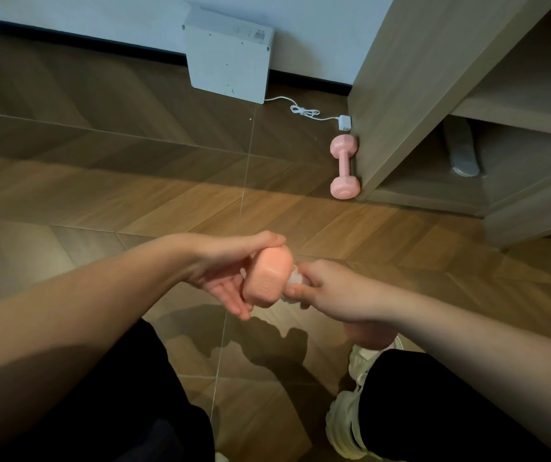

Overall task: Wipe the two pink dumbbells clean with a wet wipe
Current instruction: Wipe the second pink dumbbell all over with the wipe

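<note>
One pink dumbbell (269,278) is lifted above the floor in front of me, its near end facing the camera. My left hand (231,271) holds it from the left, thumb over the top and fingers under the end. My right hand (320,288) pinches a bunched white wet wipe (292,281) against the dumbbell's right side; most of the wipe is hidden behind the dumbbell's end and my fingers. The second pink dumbbell (344,166) lies on the wooden floor farther off, against the side of a cabinet.
A wooden cabinet (417,95) with open shelves stands at the right. A white flat box (229,55) leans on the wall, its white cable and adapter (344,122) trailing to the cabinet. My legs and white shoes (344,425) are below my hands.
</note>
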